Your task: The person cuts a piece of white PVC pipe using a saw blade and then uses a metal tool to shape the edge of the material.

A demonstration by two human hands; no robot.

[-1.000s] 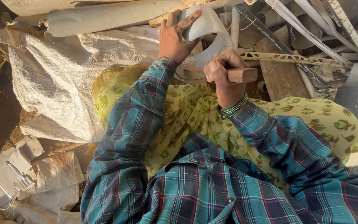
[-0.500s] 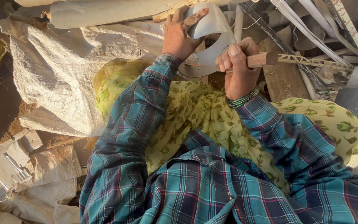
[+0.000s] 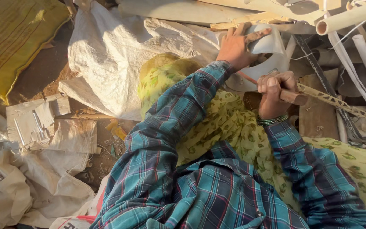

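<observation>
Head view: left hand (image 3: 236, 50) fingers lay spread, pressing a curved white plastic piece (image 3: 272, 53) against the scrap pile; right hand (image 3: 274, 87) fingers were clamped round a wooden-handled tool (image 3: 293, 97) beside it. Piece remained whole; white sack (image 3: 119, 55) behind.

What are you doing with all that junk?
A person in a plaid shirt sits among scrap. The left hand presses down on a curved piece of white plastic, holding it steady. The right hand is closed around a wooden-handled tool set against that piece. White plastic pipes and strips are piled behind, and a big white woven sack lies to the left.
</observation>
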